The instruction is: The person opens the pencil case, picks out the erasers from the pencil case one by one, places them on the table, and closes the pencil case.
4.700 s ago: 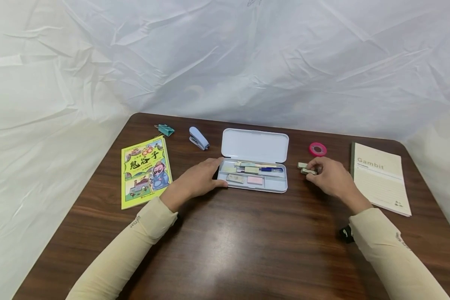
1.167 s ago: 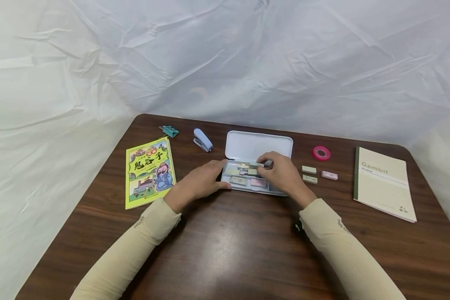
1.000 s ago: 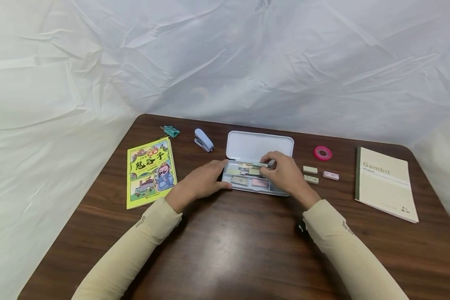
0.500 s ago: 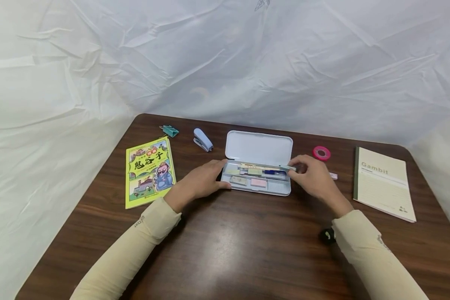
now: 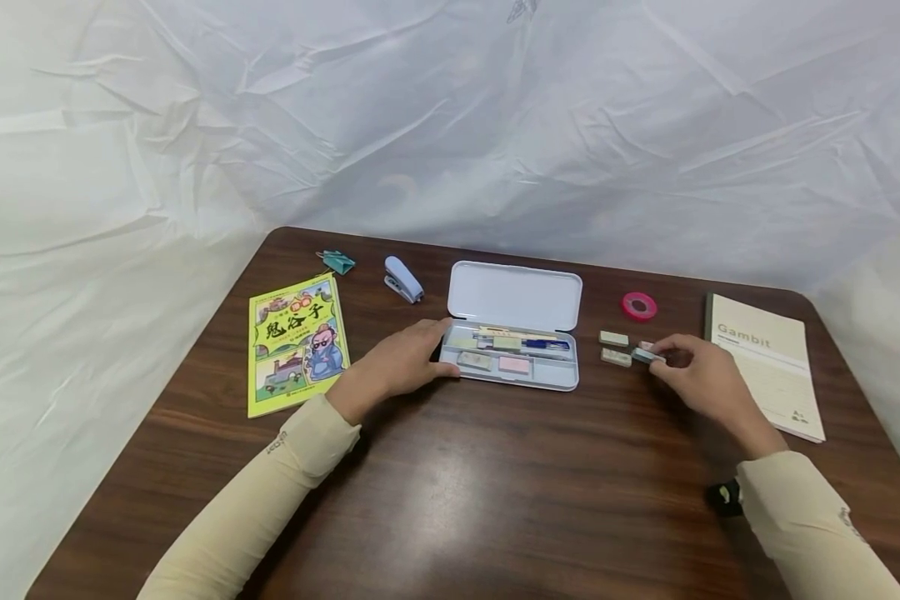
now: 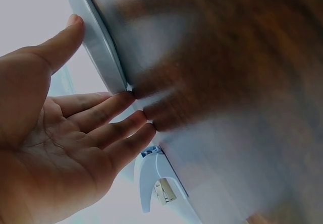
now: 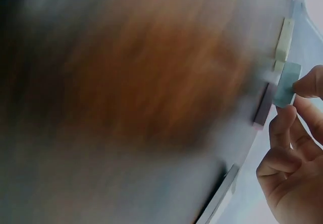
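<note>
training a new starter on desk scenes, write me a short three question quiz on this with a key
1. What does the right hand pinch?
a) a yellow illustrated paper book
b) a small blue-green rectangular block
c) a pale-blue stapler

2. True or false: the left hand is at the left end of the open pale-blue rectangular pencil case.

3. Fill in the colour: the ring-shaped object beyond the small cream rectangular block is ____.

Key: 1. b; 2. true; 3. pink.
</note>
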The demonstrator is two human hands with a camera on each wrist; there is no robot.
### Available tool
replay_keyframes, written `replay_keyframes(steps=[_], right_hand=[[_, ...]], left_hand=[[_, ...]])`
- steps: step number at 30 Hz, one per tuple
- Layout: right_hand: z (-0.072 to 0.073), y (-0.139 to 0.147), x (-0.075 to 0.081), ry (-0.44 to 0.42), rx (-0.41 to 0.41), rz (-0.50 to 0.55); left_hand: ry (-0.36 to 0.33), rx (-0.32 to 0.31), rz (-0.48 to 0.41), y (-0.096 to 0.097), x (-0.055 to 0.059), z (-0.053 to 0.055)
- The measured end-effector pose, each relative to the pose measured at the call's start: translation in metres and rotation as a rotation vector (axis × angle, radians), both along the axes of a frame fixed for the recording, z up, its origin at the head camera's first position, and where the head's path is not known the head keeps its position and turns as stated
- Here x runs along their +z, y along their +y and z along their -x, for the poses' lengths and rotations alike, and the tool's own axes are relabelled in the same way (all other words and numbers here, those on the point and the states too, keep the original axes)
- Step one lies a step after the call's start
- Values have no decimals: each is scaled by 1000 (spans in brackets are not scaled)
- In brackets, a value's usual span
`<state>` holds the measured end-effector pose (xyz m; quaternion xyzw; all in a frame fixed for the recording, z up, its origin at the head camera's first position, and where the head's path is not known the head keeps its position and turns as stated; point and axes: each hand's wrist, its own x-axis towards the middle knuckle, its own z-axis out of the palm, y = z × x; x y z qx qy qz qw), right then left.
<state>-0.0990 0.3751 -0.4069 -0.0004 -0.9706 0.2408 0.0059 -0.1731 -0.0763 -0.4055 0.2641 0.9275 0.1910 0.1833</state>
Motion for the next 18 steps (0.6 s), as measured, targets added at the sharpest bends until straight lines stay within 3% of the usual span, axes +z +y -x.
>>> replay_keyframes(steps=[1,4,8,14,15,18], right_hand=[[-1,2,-1,-7,-3,-8],[-1,6,-3,-33,-4,-26],[-1,8,-2,-70,2,-41],[-1,11,3,-103,12,-37],[-1,11,3,-106,13,-32],[-2,11,4,-115,9,-15]], left_hand=[[0,-1,-3,-1,-1,1],[25,-7,-6,-4,-20,10],[19,7,6,-3,-27,15],[-5,10,-4,-2,-16,10],[16,3,-5,-4,-21,11],[7,2,-4,-4,-15,8]])
